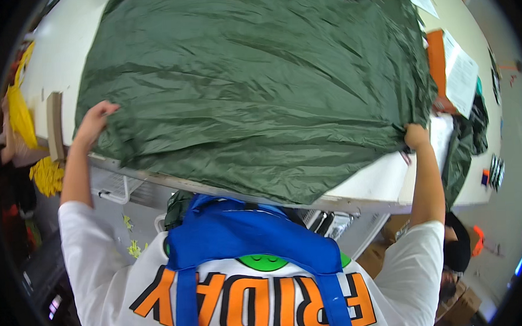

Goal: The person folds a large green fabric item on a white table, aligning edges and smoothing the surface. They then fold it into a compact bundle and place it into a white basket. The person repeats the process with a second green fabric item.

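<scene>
A large green sheet [246,88] lies wrinkled across the white table [369,178], its near edge sagging over the table's front rim in the middle, just ahead of the person's blue apron [247,236]. The left hand [95,122] has its fingers curled at the sheet's left edge and seems to pinch a bunched fold there; the right hand [416,137] is clenched on a gathered bit of the right edge. The sheet looks thin and slippery, so a hard pull between these 2 small grips could stretch or split it where it bunches, or let a fold slide out of the fingers. The drooping middle is perhaps the weakest spot for control — with no hand on it, its own weight could drag more cloth over the rim, or it could rub on the apron if the person leans in. On the right, the sheet's edge runs close beside an orange folder [436,62] and a white paper [460,75]; a sideways sweep there could shove them about. A small reddish thing [406,158] lies just below the right hand — too small to identify — and might snag the sheet if it has a sharp point. Uneven tension could also set the creases askew.
</scene>
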### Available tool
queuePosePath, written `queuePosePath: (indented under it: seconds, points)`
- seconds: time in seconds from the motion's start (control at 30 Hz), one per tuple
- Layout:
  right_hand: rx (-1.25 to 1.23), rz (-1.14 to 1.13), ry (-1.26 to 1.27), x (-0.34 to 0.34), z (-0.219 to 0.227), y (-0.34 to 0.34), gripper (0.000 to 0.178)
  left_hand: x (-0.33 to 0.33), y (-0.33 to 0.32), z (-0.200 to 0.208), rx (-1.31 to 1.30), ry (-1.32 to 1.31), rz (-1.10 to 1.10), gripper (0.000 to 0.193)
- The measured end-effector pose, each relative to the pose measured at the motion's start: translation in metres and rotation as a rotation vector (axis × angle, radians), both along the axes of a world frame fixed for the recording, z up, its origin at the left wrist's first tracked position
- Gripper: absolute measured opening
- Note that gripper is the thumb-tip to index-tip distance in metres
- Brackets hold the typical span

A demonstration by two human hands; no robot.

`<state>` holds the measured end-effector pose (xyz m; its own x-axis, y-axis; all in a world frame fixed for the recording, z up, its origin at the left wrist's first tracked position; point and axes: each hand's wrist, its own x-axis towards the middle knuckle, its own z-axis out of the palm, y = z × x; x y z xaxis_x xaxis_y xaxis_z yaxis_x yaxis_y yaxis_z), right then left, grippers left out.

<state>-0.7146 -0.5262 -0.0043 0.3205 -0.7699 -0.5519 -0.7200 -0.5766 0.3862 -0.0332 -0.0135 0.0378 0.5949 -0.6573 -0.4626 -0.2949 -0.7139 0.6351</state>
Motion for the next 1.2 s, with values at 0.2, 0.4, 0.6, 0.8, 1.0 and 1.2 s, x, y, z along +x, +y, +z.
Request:
queuePosePath:
  seconds: [0.2, 0.4, 0.6, 0.8, 1.0, 1.2]
  points:
    - [-0.303, 0.07, -0.235, 0.037, 0.033, 0.07, 0.054, -0.056, 0.012, -0.027, -0.267, -0.111, 0.67, 0.053]
    - [0.012, 0.138, -0.976, 0.182, 0.012, 0.267, 0.067, -0.14, 0.04, -0.074, -0.191, -0.751, 0.361, 0.043]
    - [-0.244, 0.065, -0.739, 0.192, -0.054, 0.29, 0.067, -0.085, 0.058, -0.045, -0.236, -0.758, 0.264, 0.019]
    - [-0.353, 0.002, -0.746, 0.193, -0.064, 0.292, 0.069, -0.059, 0.071, -0.07, -0.046, -0.726, 0.054, 0.023]
    - [-0.379, 0.008, -0.627, 0.191, -0.066, 0.29, 0.068, -0.053, 0.083, -0.07, 0.108, -0.736, 0.213, 0.021]
    - [-0.171, 0.038, -1.247, 0.151, -0.032, 0.292, 0.065, -0.026, 0.123, -0.112, 0.05, -0.816, 0.773, 0.063]
